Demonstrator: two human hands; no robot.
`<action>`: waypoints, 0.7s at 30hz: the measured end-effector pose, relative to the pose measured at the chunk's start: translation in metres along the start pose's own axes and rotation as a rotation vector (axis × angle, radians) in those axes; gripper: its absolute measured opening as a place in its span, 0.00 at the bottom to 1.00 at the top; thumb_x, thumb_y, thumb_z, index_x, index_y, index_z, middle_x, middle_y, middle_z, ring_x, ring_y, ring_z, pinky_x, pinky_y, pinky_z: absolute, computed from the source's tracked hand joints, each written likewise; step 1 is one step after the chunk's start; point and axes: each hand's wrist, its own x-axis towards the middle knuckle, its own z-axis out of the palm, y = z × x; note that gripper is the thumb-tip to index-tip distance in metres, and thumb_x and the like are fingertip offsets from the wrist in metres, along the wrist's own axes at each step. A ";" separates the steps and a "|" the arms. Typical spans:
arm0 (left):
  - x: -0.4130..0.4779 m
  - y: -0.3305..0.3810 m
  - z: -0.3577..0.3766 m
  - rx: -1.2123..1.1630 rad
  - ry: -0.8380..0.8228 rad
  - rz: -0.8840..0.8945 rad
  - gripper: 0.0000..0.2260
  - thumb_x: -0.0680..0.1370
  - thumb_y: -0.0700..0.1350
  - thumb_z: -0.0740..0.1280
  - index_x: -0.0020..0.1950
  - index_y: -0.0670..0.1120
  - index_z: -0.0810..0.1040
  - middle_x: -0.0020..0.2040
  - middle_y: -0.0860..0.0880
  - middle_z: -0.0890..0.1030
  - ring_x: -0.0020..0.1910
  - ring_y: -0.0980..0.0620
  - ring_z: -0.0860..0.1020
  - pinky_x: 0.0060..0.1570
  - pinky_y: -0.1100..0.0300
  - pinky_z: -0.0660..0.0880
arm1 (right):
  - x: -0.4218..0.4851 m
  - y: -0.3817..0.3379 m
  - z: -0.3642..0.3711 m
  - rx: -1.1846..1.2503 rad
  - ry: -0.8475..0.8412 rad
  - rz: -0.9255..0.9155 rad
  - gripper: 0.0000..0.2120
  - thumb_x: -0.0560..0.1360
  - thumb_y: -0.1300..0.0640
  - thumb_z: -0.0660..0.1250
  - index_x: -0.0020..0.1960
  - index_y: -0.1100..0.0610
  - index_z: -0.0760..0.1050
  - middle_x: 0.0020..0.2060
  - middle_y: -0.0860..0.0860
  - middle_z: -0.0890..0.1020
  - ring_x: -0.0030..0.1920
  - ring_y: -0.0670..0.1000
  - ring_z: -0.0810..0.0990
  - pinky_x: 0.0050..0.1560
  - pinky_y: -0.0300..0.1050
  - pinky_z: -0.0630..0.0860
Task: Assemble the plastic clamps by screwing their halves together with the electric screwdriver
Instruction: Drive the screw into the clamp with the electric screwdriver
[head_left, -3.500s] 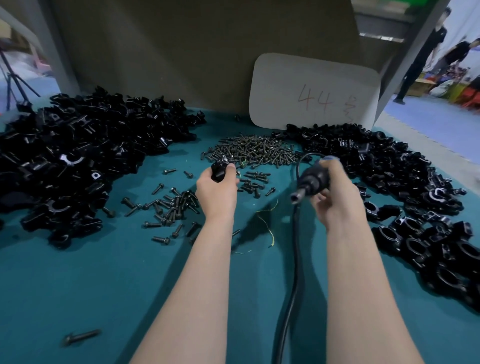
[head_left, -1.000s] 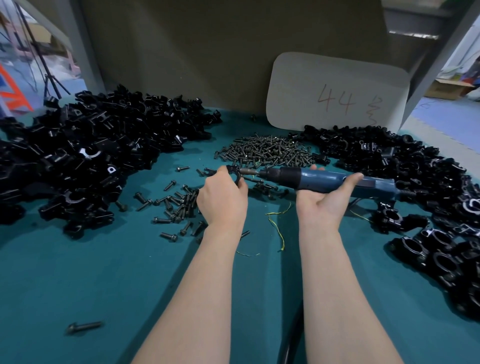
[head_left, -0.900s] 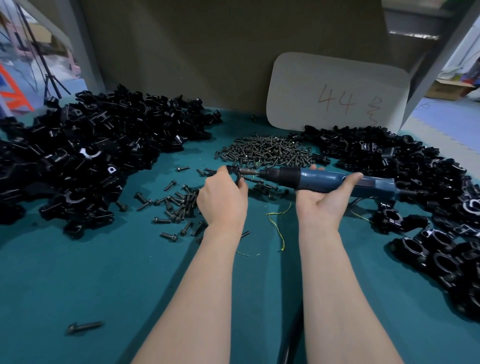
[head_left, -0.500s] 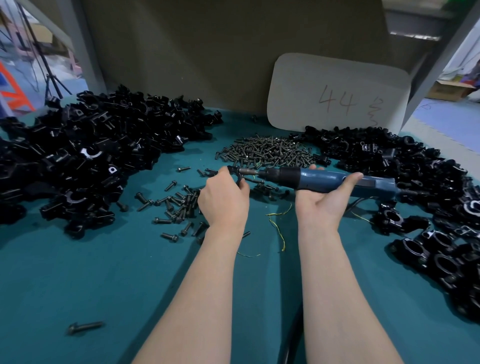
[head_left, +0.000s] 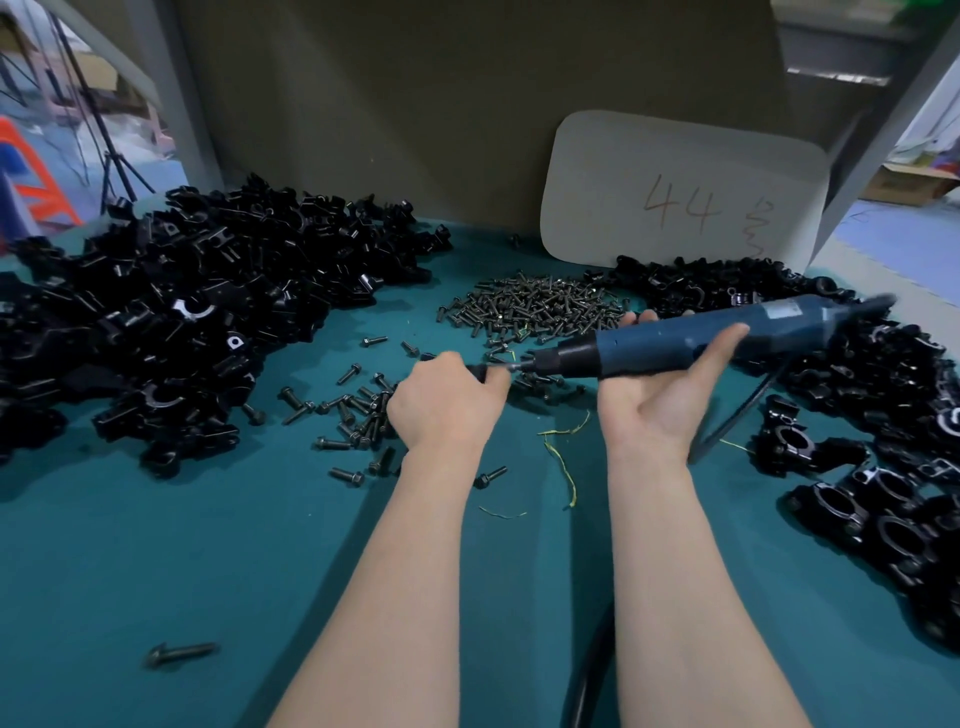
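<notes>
Black plastic clamp (head_left: 477, 370) gripped in my left hand (head_left: 441, 405), mostly hidden; right hand (head_left: 660, 400) holds blue electric screwdriver (head_left: 675, 340), bit (head_left: 511, 367) against it. Risk: tilted bit skids off, halves shift.

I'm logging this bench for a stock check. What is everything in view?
table: one, teal, under everything
clamp halves: big pile, black, left
clamps: pile, black, right
screw heap: one, dark, centre back
loose screws: many, dark, left of the left hand
lone screw: one, dark, front left
wire scraps: a few, yellow-green, between the wrists
card: one, pale, marked 44, leaning at the back
electric screwdriver: one, blue and black, tip toward the left hand
cable: one, black, front edge
held clamp: one, black, mostly hidden
left hand: grips the held clamp
right hand: holds the electric screwdriver
</notes>
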 end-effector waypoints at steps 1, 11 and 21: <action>0.001 0.000 -0.001 0.026 -0.027 -0.004 0.17 0.75 0.60 0.61 0.43 0.46 0.76 0.32 0.50 0.73 0.29 0.52 0.69 0.28 0.62 0.61 | 0.000 -0.001 0.000 -0.005 -0.044 -0.010 0.22 0.76 0.36 0.60 0.53 0.55 0.73 0.39 0.52 0.80 0.42 0.51 0.79 0.49 0.44 0.78; 0.005 0.003 -0.011 0.049 -0.156 -0.009 0.17 0.77 0.59 0.59 0.43 0.46 0.75 0.34 0.50 0.73 0.30 0.52 0.68 0.29 0.62 0.60 | 0.002 -0.005 0.001 0.033 -0.120 -0.016 0.23 0.75 0.34 0.58 0.48 0.55 0.74 0.33 0.49 0.79 0.35 0.49 0.79 0.45 0.42 0.77; 0.004 0.005 -0.019 0.042 -0.228 -0.006 0.18 0.77 0.60 0.58 0.44 0.46 0.76 0.34 0.50 0.73 0.30 0.52 0.69 0.29 0.62 0.61 | 0.002 -0.007 0.001 0.055 -0.139 -0.023 0.24 0.73 0.34 0.61 0.48 0.55 0.75 0.34 0.50 0.79 0.36 0.49 0.79 0.48 0.42 0.76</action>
